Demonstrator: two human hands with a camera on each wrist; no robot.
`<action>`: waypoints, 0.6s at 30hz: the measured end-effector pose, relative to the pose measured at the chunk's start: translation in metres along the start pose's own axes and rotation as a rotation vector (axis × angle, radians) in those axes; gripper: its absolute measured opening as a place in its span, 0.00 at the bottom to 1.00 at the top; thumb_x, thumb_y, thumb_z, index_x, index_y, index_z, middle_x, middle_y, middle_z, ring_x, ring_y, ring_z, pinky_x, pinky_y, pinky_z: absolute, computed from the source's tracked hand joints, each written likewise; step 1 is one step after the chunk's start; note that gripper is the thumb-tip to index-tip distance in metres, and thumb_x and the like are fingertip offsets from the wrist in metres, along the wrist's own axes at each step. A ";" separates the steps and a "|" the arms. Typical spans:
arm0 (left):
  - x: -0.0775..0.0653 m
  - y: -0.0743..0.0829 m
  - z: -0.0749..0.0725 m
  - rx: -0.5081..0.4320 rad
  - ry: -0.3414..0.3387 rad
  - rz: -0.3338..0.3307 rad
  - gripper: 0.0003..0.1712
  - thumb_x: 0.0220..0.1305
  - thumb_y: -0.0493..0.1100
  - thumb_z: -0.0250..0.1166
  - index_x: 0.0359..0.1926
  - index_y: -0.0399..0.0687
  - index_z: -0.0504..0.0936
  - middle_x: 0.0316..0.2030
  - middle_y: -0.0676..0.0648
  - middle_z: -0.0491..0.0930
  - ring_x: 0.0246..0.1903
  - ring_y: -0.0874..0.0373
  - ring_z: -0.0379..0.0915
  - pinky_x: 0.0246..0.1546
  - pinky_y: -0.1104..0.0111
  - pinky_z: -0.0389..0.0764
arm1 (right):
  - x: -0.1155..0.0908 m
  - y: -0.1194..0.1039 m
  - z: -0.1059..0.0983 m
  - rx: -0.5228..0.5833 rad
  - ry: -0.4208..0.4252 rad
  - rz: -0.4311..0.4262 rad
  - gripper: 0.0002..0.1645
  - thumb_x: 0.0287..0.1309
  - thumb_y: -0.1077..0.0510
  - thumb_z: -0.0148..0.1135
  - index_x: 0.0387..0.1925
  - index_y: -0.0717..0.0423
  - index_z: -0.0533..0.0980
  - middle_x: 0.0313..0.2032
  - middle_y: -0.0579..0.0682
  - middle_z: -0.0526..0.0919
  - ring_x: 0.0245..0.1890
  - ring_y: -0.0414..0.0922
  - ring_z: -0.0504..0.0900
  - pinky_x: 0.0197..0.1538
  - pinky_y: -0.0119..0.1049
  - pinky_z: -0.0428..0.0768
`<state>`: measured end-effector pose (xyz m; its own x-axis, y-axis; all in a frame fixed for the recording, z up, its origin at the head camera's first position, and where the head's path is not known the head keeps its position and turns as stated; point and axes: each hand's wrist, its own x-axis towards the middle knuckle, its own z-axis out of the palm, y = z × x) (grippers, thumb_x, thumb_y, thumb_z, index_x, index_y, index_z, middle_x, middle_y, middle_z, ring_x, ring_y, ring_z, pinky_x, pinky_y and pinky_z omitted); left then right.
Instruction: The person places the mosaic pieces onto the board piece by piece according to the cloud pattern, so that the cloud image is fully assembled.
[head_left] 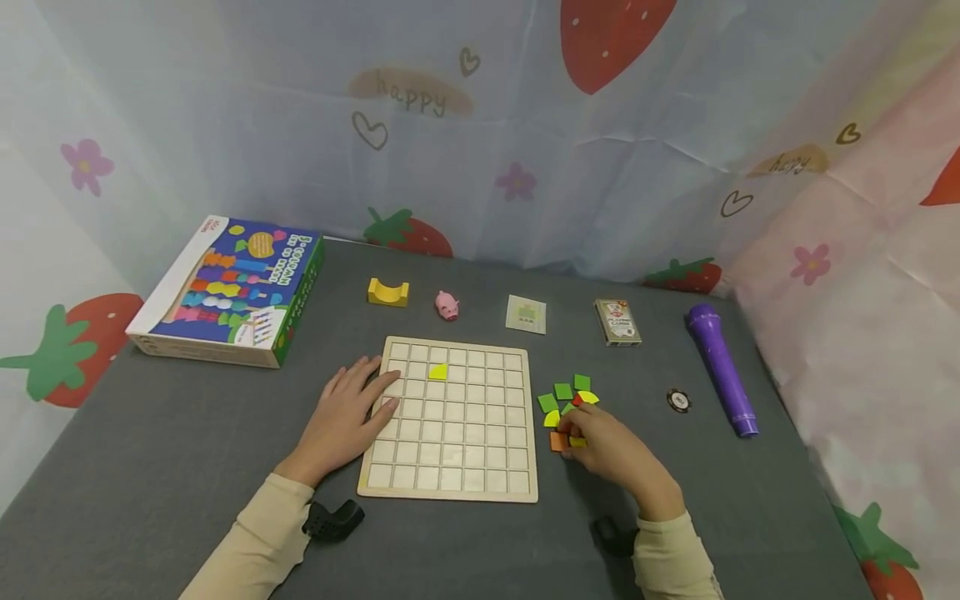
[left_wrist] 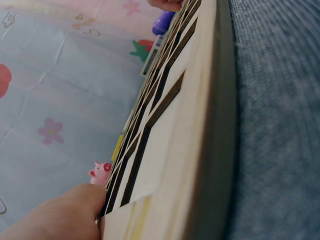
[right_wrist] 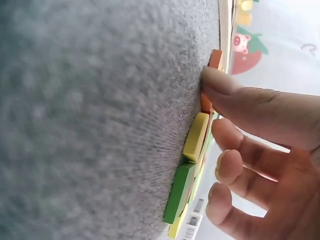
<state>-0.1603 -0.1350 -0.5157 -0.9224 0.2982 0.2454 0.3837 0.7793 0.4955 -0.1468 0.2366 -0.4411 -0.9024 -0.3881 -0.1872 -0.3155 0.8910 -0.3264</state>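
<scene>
My left hand [head_left: 347, 418] rests at the left edge of a wooden grid board [head_left: 373, 492], with fingertips lying over its rim; in the left wrist view, part of this hand [left_wrist: 65, 212] touches the board's edge. One yellow quarter-round tile [head_left: 438, 372] lies in an upper square of the board. Right of the board, my right hand [head_left: 611, 446] reaches down into loose coloured tiles. Its thumb [right_wrist: 225, 84] touches an orange square tile [head_left: 558, 442], while the other fingers are bent. Whether the index finger pinches the tile is hidden. Green tiles [head_left: 562, 391] and yellow tiles lie close by.
Behind the board are a yellow curved block [head_left: 387, 292], a pink pig figure [head_left: 447, 305], a pattern card [head_left: 527, 314] and a playing-card box [head_left: 618, 322]. A game box [head_left: 232, 287] stands back left. Rightward lie a round chip [head_left: 678, 400] and a purple tube [head_left: 722, 367].
</scene>
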 end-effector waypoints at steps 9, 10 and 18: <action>0.000 -0.001 0.000 -0.003 0.000 -0.002 0.28 0.70 0.56 0.53 0.67 0.54 0.70 0.70 0.40 0.60 0.72 0.42 0.48 0.70 0.44 0.45 | 0.002 -0.004 0.000 -0.014 0.094 -0.129 0.13 0.51 0.60 0.72 0.38 0.56 0.78 0.38 0.47 0.76 0.37 0.44 0.75 0.43 0.41 0.78; 0.000 -0.001 0.000 -0.002 -0.002 -0.003 0.28 0.70 0.56 0.53 0.67 0.54 0.69 0.70 0.40 0.60 0.72 0.43 0.48 0.70 0.44 0.45 | 0.004 -0.006 -0.001 -0.010 0.104 -0.136 0.13 0.51 0.60 0.72 0.39 0.56 0.78 0.38 0.48 0.76 0.37 0.44 0.75 0.43 0.40 0.78; -0.001 0.002 -0.001 -0.003 0.003 0.003 0.27 0.70 0.55 0.54 0.67 0.53 0.70 0.69 0.39 0.61 0.71 0.42 0.49 0.69 0.44 0.46 | 0.027 -0.025 -0.004 0.063 0.095 -0.171 0.12 0.57 0.58 0.68 0.41 0.54 0.76 0.39 0.46 0.77 0.38 0.43 0.78 0.39 0.36 0.79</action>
<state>-0.1588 -0.1343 -0.5144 -0.9210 0.2993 0.2494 0.3870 0.7768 0.4968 -0.1646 0.2051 -0.4340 -0.8616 -0.5063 -0.0369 -0.4506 0.7962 -0.4038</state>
